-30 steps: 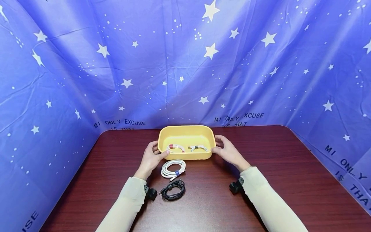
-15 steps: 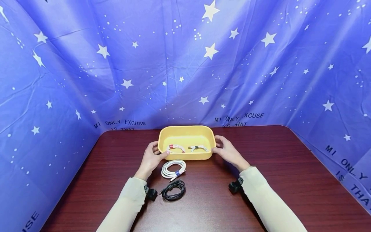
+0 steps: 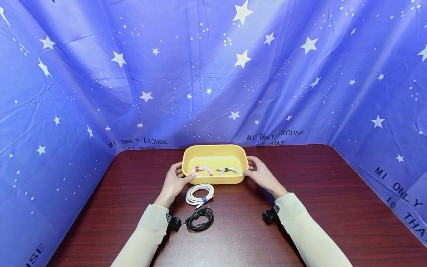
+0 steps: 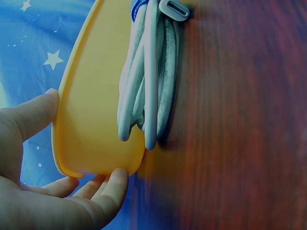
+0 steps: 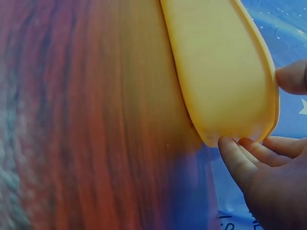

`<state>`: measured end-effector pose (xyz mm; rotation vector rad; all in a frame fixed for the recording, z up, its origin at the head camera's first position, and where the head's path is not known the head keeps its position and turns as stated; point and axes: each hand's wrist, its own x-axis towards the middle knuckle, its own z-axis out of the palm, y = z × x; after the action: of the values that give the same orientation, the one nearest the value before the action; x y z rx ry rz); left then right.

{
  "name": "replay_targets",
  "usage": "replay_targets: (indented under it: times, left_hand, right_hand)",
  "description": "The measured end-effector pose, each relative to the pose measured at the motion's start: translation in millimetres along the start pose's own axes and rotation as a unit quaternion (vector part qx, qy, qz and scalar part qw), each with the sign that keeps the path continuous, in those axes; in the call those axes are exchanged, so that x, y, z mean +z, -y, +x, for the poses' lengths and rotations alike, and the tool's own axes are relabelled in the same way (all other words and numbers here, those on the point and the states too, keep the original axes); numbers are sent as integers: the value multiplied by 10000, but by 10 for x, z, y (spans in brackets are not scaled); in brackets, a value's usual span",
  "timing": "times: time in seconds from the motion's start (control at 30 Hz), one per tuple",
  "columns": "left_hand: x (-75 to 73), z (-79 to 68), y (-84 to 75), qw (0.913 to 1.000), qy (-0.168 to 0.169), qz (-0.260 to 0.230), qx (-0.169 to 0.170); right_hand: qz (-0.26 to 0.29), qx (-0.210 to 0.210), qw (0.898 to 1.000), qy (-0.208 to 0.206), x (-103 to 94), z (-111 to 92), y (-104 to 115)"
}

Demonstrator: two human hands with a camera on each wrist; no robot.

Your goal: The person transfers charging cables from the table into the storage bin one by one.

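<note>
A yellow plastic box (image 3: 218, 180) stands at the far side of the table with its top uncovered. My left hand (image 3: 172, 184) holds its left end, thumb on the front rim and fingers against the side. At the right end my right hand (image 3: 264, 178) grips it the same way. Inside lie a coiled white cable with red ties (image 3: 203, 170) and a coiled white cable with a black tie (image 3: 228, 171). Just in front of the box rests a thicker white cable coil (image 3: 191, 196) with a blue tie. Nearer to me is a black coiled cable (image 3: 201, 218).
The dark red wood-grain table (image 3: 320, 193) has rounded far corners. A blue star-patterned curtain (image 3: 213, 74) hangs around the back and both sides, close behind the box. Small black wrist cameras sit at both cuffs.
</note>
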<state>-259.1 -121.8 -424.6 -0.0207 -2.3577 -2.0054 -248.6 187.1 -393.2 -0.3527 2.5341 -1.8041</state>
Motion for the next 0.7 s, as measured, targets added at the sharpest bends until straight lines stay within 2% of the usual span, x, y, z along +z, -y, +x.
replay_targets:
  times: [0.3,0.7]
  left_hand:
    - [3,3,1,10000,3,9,-16]
    - [2,3,-2,10000,-24,42,-36]
  right_hand:
    - [28,-27,10000,-83,-20,108,-303]
    - [155,-180,9997,-103,-10,101,-343]
